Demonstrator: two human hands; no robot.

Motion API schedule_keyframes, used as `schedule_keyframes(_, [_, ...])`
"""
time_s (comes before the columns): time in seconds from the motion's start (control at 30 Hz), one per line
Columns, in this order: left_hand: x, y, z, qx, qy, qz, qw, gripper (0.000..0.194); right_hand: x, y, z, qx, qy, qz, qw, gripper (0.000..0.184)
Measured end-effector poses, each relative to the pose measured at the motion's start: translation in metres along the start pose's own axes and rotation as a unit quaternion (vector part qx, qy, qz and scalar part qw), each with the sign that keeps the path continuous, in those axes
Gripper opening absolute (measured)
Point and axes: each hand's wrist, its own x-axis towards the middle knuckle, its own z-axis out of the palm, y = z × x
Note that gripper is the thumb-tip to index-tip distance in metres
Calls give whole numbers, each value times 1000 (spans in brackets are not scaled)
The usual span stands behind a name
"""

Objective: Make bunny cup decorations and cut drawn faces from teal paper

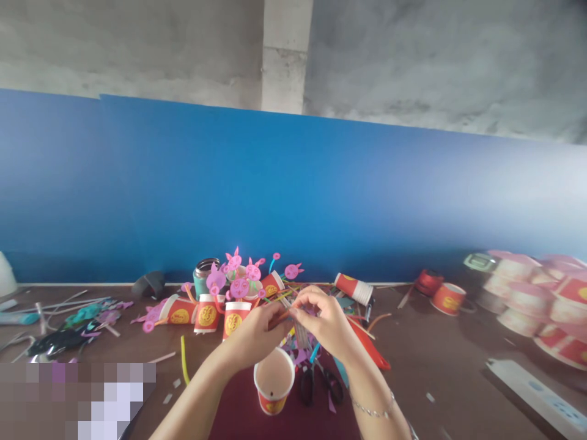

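Over the middle of a dark brown bench, the left hand and the right hand meet at the fingertips. The fingers of both are curled in and drawn together in a close pinch — whether some slender piece sits between them is too small to tell.

Just below the fingers, an open red paper cup with a white inside stands tilted toward the camera, touched by neither hand, a small dark spot showing on its inner surface. Below and to the right of the fingers lies a pair of black-handled scissors, with a glossy red flat piece farther right, partly behind the right forearm.

Left of the fingers, red paper cups with round yellow emblems stand close together, one tipped on its side; pink animal-shaped cutouts rise among them, near an open teal flask. Beyond the fingers to the right, a nested stack of red and white paper cups lies on its side — well apart from a white power strip at far right.
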Motion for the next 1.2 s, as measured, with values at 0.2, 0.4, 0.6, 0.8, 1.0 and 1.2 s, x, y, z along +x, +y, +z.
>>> schedule_keyframes(0.2, [-4, 5, -2, 89, 47, 13, 995, 13, 2, 2, 2, 31, 24, 17, 999, 11])
schedule_keyframes(0.4, [-5, 8, 1, 34, 93, 63, 993, 15, 4, 4, 2, 48, 36, 31, 998, 15])
schedule_keyframes(0.6, [1, 0, 4, -60, 104, 57, 991, 16, 2, 5, 1, 48, 18, 27, 998, 15])
schedule_keyframes(0.8, [2, -2, 2, -43, 119, 31, 992, 20, -2, 0, -1, 17, 16, -51, 998, 20])
schedule_keyframes(1.0, [-3, 4, -2, 36, 121, 40, 991, 20, -4, -5, -1, -42, 7, -104, 994, 16])
schedule_keyframes(1.2, [-5, 6, -4, 71, 116, 69, 988, 13, -2, -1, -4, -30, -16, -49, 998, 6])
